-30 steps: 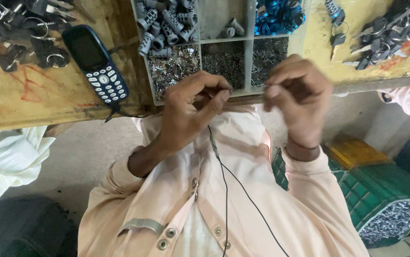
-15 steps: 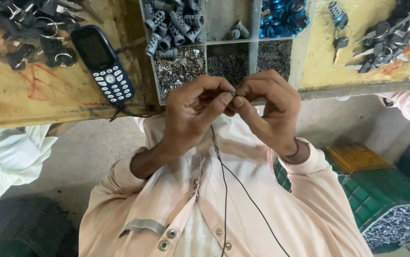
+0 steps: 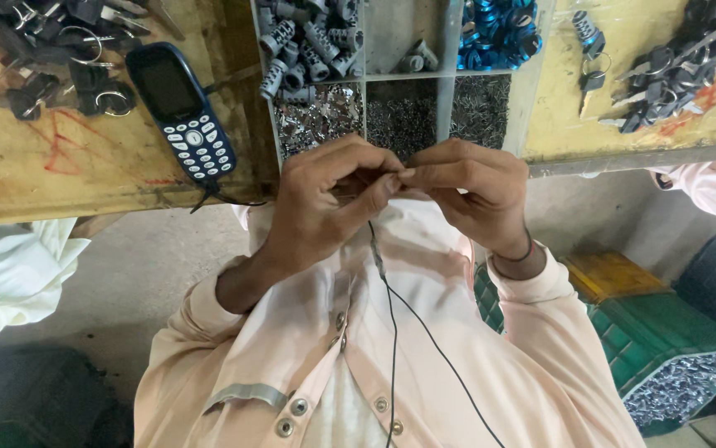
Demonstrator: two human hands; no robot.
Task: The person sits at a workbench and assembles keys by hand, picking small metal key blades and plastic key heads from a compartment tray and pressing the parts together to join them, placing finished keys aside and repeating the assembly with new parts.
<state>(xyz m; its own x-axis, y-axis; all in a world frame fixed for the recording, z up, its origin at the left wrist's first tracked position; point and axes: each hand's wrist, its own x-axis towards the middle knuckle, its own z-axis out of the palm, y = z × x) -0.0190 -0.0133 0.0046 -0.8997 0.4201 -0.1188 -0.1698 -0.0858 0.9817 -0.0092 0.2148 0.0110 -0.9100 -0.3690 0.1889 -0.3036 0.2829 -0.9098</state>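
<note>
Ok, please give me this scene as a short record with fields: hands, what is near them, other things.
left hand: fingertips pinched on a small part, too small to identify
right hand: fingertips meeting the left hand's
compartment tray: grey ribbed parts, blue parts, small metal pieces
phone: dark blue, on the wooden table
black cord: hanging over the shirt

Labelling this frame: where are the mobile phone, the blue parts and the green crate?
mobile phone [image 3: 185,116], head view, on its keypad.
blue parts [image 3: 497,33], head view, middle of the pile.
green crate [image 3: 648,336], head view, its lid.
</note>
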